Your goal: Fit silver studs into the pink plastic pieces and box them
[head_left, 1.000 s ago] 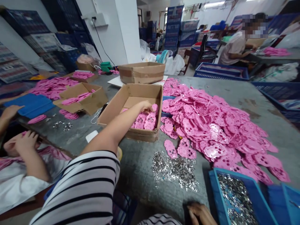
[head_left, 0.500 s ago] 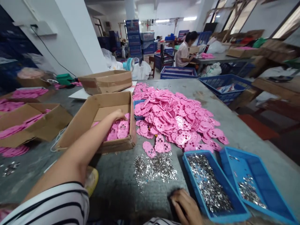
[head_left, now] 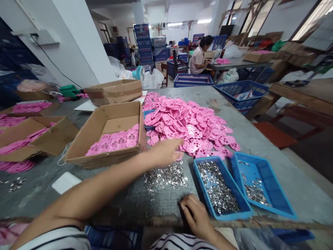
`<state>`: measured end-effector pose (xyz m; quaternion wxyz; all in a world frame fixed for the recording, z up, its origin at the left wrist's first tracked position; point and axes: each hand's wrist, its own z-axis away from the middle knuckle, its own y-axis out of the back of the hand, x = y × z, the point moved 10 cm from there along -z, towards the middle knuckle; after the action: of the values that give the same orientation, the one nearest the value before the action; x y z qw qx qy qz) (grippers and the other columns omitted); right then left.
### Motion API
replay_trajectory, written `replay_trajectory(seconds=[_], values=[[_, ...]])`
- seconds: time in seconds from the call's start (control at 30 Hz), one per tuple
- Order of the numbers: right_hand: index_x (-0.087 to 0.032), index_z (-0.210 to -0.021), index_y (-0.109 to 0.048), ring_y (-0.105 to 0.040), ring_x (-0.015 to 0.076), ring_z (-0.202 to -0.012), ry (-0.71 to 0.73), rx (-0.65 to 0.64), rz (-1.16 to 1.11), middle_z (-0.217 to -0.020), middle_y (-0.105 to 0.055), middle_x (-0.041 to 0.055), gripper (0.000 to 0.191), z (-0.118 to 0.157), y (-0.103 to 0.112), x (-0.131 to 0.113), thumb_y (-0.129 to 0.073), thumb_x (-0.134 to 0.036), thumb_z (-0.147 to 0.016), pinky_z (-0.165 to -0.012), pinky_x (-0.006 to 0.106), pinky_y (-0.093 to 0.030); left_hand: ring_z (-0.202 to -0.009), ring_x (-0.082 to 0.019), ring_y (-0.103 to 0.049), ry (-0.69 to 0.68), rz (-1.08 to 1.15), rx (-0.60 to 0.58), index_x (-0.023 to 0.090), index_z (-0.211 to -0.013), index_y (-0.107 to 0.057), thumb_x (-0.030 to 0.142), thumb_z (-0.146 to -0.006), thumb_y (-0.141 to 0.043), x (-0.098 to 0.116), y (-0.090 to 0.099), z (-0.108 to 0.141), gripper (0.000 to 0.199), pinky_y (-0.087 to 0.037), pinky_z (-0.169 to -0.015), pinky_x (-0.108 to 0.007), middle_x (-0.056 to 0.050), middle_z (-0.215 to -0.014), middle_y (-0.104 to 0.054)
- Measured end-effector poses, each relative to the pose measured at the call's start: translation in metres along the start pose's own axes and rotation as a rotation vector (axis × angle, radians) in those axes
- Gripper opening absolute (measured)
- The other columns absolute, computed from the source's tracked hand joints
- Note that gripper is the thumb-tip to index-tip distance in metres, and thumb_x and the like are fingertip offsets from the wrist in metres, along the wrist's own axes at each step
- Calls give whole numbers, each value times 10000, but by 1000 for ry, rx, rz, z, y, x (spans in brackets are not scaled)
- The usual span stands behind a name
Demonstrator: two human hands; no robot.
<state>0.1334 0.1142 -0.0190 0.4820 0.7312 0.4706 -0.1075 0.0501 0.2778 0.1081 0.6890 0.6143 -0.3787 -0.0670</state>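
Observation:
My left hand (head_left: 168,152) is stretched over the near edge of a pile of pink, animal-shaped flat pieces with holes (head_left: 182,118). Its fingertips are blurred and partly hidden among the pieces, so I cannot see a grip. Just below that hand lie loose, shiny silver bits (head_left: 166,178) on the table. My right hand (head_left: 196,213) rests at the table's front edge, fingers loosely bent, thumb apart, and nothing visible in it. Left of the pile, an open cardboard box (head_left: 104,161) holds rows of similar pink pieces (head_left: 114,140).
Two blue trays (head_left: 231,217) (head_left: 286,206) with silver bits stand to the right. More cardboard boxes (head_left: 57,135) with pink pieces are at left. A white card (head_left: 66,183) lies near my left forearm. A person (head_left: 199,60) sits at another table behind.
My left hand has left the cardboard box and moved right to the near edge of the pink pile. My right hand stays resting near the table edge. The view has shifted slightly.

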Motion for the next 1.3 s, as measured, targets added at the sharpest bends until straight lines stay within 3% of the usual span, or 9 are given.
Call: replay_trajectory(seconds=[0.07,0.1,0.2,0.33,0.57,0.73,0.83,0.93,1.3], values=[[-228,-831,-490,-572,147,-668,-12,9,8,-715,-589,2,144,1,1,0,-442,-156,-945,-602,249,-464,-1007,-292,-609,-66,-227,-277,157,-1037,-642,263,-780,-682,14,-73,16,280,-498,-800,-380,-135,-1060,-653],[-227,-823,-486,-570,146,-667,-16,11,10,-713,-588,0,149,1,1,0,-441,-157,-946,-600,248,-460,-1068,-312,-592,-45,-301,-335,143,-1053,-646,262,-798,-665,11,-96,23,282,-496,-841,-399,-156,-1113,-640],[-223,-814,-484,-564,145,-669,-7,11,15,-713,-586,-1,154,1,0,-2,-439,-160,-947,-603,248,-455,-1200,-314,-527,-46,-355,-318,144,-1151,-628,314,-858,-613,9,-123,32,340,-458,-973,-429,-157,-1254,-594],[-218,-799,-484,-551,148,-669,8,20,21,-707,-581,4,163,1,0,-3,-435,-149,-939,-599,251,-442,-1298,-307,-461,-109,-342,-268,175,-1205,-623,395,-862,-619,19,-132,37,407,-359,-1101,-468,-126,-1346,-564],[-212,-774,-491,-538,150,-673,13,20,-6,-705,-576,8,181,3,-1,-1,-437,-134,-928,-601,259,-423,-1263,-287,-497,-49,-297,-244,170,-1221,-622,381,-873,-605,22,-138,37,407,-346,-1110,-454,-128,-1298,-596],[-209,-774,-505,-532,148,-676,13,27,-16,-701,-569,8,190,5,-2,1,-429,-139,-933,-602,260,-418,-1277,-202,-478,231,-231,-87,205,-1230,-599,222,-904,-519,-14,-114,29,337,-353,-1089,-314,-78,-1362,-552],[-206,-770,-514,-530,148,-680,4,17,-25,-701,-567,10,193,6,-4,3,-434,-146,-935,-602,263,-414,-1317,-252,-429,421,-271,31,140,-1327,-507,222,-932,-437,-42,-98,26,410,-338,-1085,-380,-152,-1424,-478],[-204,-771,-522,-530,152,-692,-7,-3,-38,-708,-570,15,192,7,-6,5,-435,-148,-933,-613,269,-417,-1273,-325,-465,568,-283,74,116,-1332,-482,392,-909,-499,-60,-95,23,505,-346,-1044,-457,-205,-1363,-527],[-206,-774,-527,-533,159,-702,-4,-31,-39,-716,-569,19,190,6,-6,3,-432,-136,-923,-621,275,-418,-1224,-337,-513,694,-221,97,121,-1218,-519,408,-811,-610,-60,-92,5,507,-332,-986,-445,-225,-1271,-606]])
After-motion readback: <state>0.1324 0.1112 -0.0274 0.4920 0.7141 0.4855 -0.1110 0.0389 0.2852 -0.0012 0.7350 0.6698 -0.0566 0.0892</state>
